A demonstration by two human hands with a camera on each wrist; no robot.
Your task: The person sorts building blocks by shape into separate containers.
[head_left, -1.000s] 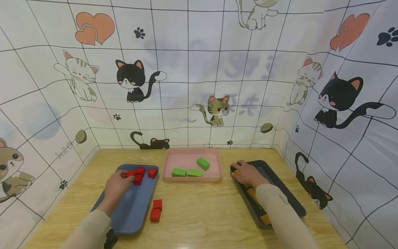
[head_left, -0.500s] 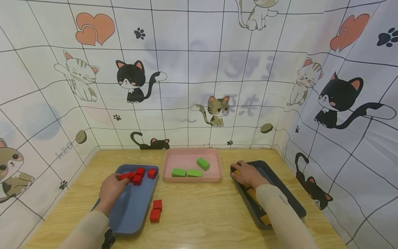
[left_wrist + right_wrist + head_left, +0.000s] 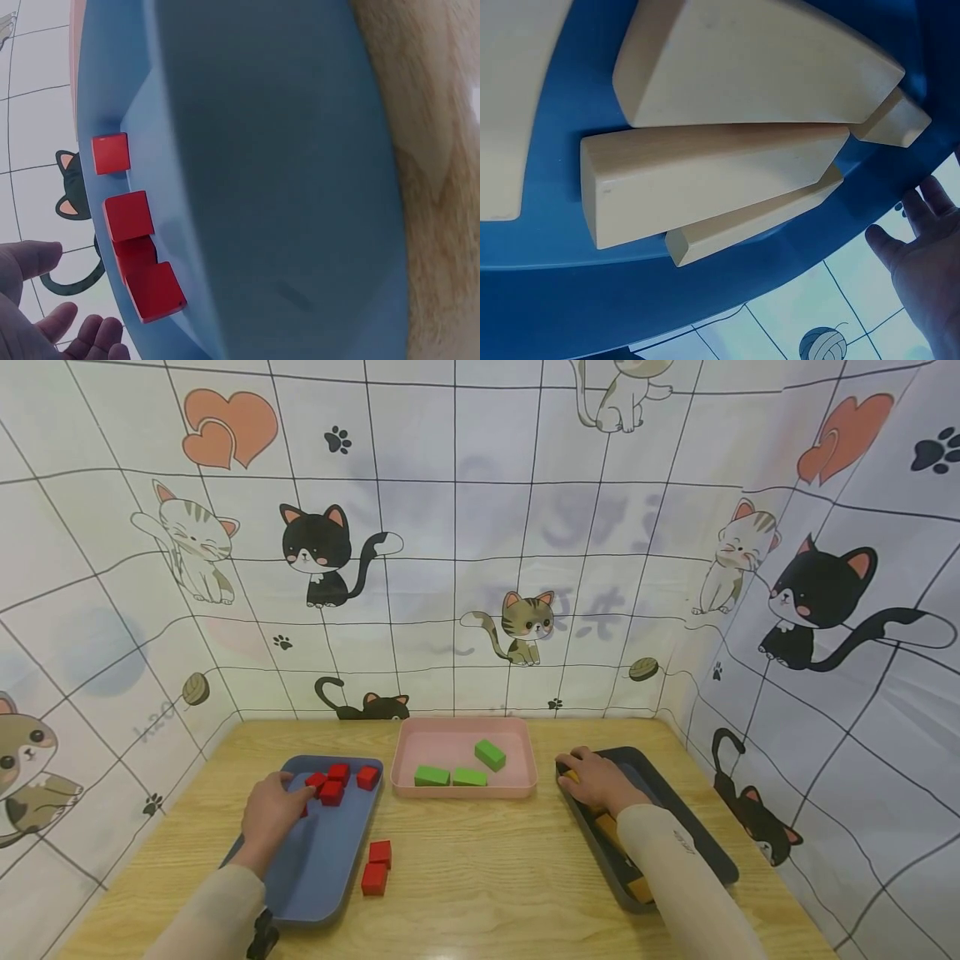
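My left hand (image 3: pixel 274 817) hovers over the left side of a blue tray (image 3: pixel 322 852), thumb and fingers apart. Just beneath its fingers a red block (image 3: pixel 303 810) is partly hidden. Beside the fingertips, several red blocks (image 3: pixel 332 792) cluster at the tray's far end. The left wrist view shows the loosely spread left hand (image 3: pixel 45 311) apart from the red blocks (image 3: pixel 129 215). My right hand (image 3: pixel 596 779) rests at the far left edge of a dark tray (image 3: pixel 720 860), over a yellow-orange block (image 3: pixel 572 775). In the right wrist view, the right hand's (image 3: pixel 926 262) fingers are extended by the rim.
A pink tray (image 3: pixel 465 735) with green blocks (image 3: pixel 490 755) stands at the back between the other trays. Two red blocks (image 3: pixel 375 878) lie on the wooden table (image 3: pixel 465 893), right of the blue tray. Several wooden blocks (image 3: pixel 712 176) lie in the dark tray. Cat-print cloth surrounds the table.
My left hand has shifted left with a red block, away from the cluster. Its fingers have since come apart, and a block lies below them. My right hand stays where it was.
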